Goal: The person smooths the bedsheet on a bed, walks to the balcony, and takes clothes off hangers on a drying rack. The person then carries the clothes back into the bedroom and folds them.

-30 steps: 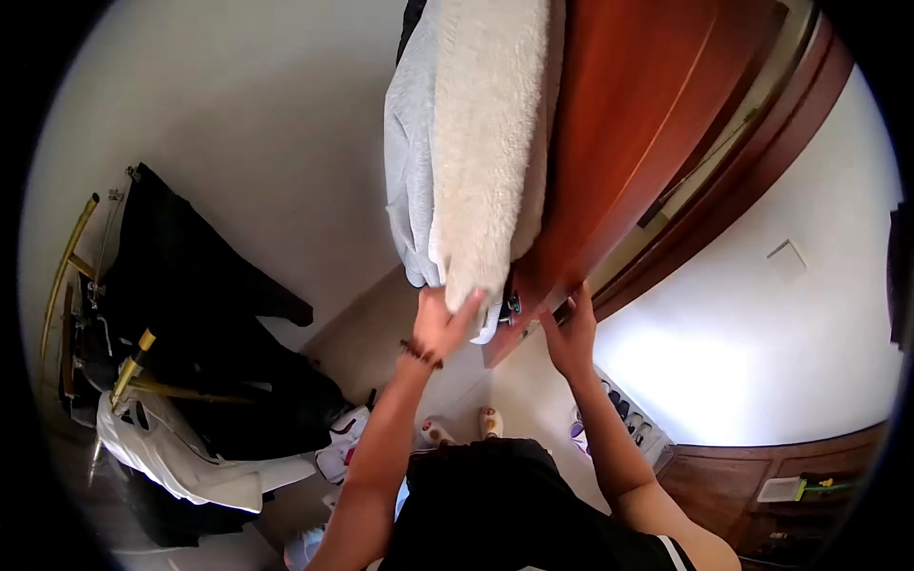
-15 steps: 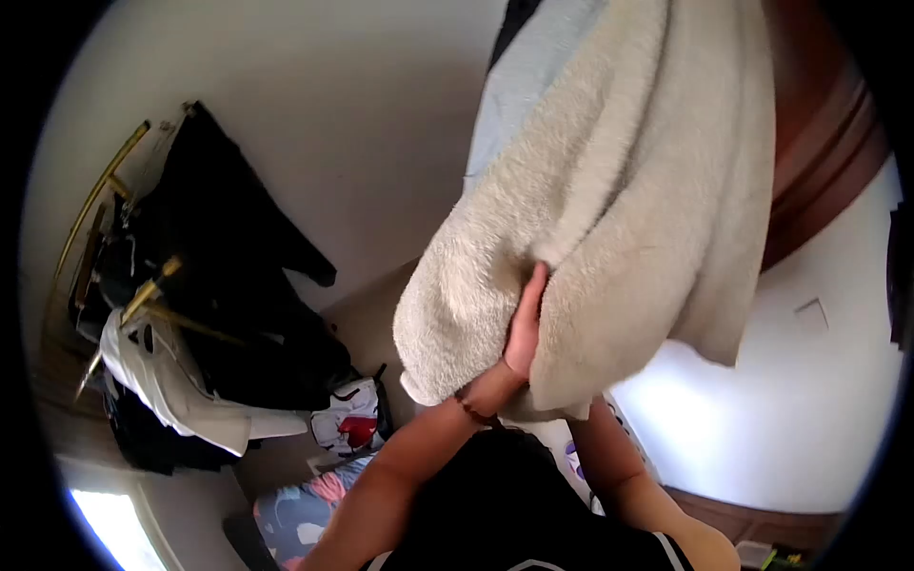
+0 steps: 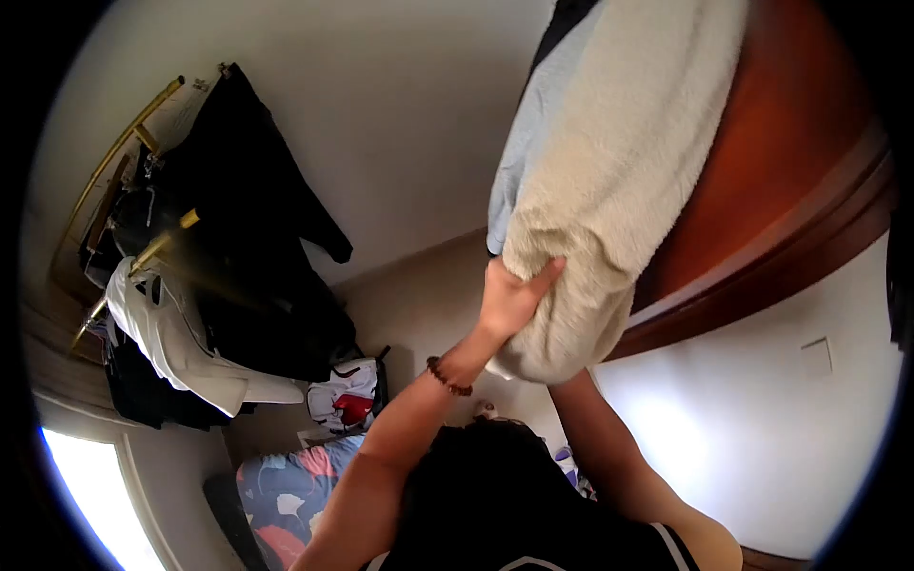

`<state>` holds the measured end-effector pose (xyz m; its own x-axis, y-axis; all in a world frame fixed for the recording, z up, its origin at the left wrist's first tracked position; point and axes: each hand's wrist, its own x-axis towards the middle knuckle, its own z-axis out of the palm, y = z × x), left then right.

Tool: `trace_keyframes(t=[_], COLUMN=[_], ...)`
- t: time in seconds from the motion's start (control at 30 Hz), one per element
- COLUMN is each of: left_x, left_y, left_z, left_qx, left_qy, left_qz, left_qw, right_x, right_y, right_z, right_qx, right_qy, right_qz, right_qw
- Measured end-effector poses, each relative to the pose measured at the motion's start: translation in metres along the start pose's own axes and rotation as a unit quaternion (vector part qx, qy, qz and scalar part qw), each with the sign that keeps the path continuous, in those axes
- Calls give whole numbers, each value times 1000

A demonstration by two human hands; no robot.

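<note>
A fluffy cream blanket (image 3: pixel 628 162) hangs from above on the right side of the view, gathered into a narrow bundle at its lower end. My left hand (image 3: pixel 514 297) is closed on the bundle's left edge, thumb across the front of the folds. A beaded bracelet (image 3: pixel 448 377) circles that wrist. My right forearm (image 3: pixel 602 428) reaches up behind the blanket's bottom, and the hand itself is hidden there. Light blue cloth (image 3: pixel 533 138) hangs along the blanket's left side, with a dark strip (image 3: pixel 564 27) beyond it.
A reddish-brown wooden panel (image 3: pixel 762 181) stands right of the blanket. On the left, a gold-coloured rack (image 3: pixel 119 147) holds black clothes (image 3: pixel 243 200) and a white garment (image 3: pixel 171 333). A white and red bag (image 3: pixel 347 395) and patterned bedding (image 3: pixel 286 495) lie below.
The blanket's wide hanging part has been drawn together into a narrower bundle, uncovering more of the wooden panel. My left hand now shows in front of the folds instead of reaching between them.
</note>
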<state>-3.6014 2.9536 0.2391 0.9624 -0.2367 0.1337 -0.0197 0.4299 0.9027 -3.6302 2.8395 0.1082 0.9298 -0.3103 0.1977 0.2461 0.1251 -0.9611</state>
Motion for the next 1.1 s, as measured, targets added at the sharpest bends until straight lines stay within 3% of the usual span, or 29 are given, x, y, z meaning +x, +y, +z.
trace_keyframes(t=[0.07,0.1,0.3,0.37,0.4,0.43,0.47,0.53,0.57,0.63,0.7,0.77,0.93,1.03,1.1], left_x=[10,12,29,7,-7,-23,-41,-83,-105,-141,-169,-201,-271,-310,-336], left_y=[-3,-8,1,-4,-26,-48,-71,-110,-111,-104,-95,-97,-108,-115,-121], left_z=[4,11,-14,-40,-54,-68,-82,-124,-139,-181,-226,-267,-335,-355,-364], left_qx=[259,276,426,487,455,454,451,447,422,390,268,269,166,141,129], left_qy=[38,69,58,36,32,30,29,29,88,174,381,439,596,644,678], left_qz=[102,163,171,154,102,77,54,-9,-67,-125,-174,-140,-155,-146,-128], left_qw=[960,945,887,859,884,887,890,894,900,896,868,846,770,737,712], right_x=[14,16,-17,-49,-63,-78,-83,-94,-93,-92,-94,-96,-116,-141,-156], right_y=[3,3,13,32,55,101,130,62,62,69,93,94,93,104,117], right_z=[2,-1,-51,-60,-57,-64,-62,25,47,91,131,181,292,334,361], right_qx=[8,12,84,91,63,-110,-273,-199,-197,-264,-236,-197,-213,-188,-201], right_qy=[13,23,146,136,82,-101,-279,-421,-445,-616,-645,-653,-765,-807,-828], right_qz=[2,5,41,70,90,88,70,97,98,122,97,80,24,88,76], right_qw=[1000,1000,985,984,991,985,918,880,868,732,721,727,607,553,518])
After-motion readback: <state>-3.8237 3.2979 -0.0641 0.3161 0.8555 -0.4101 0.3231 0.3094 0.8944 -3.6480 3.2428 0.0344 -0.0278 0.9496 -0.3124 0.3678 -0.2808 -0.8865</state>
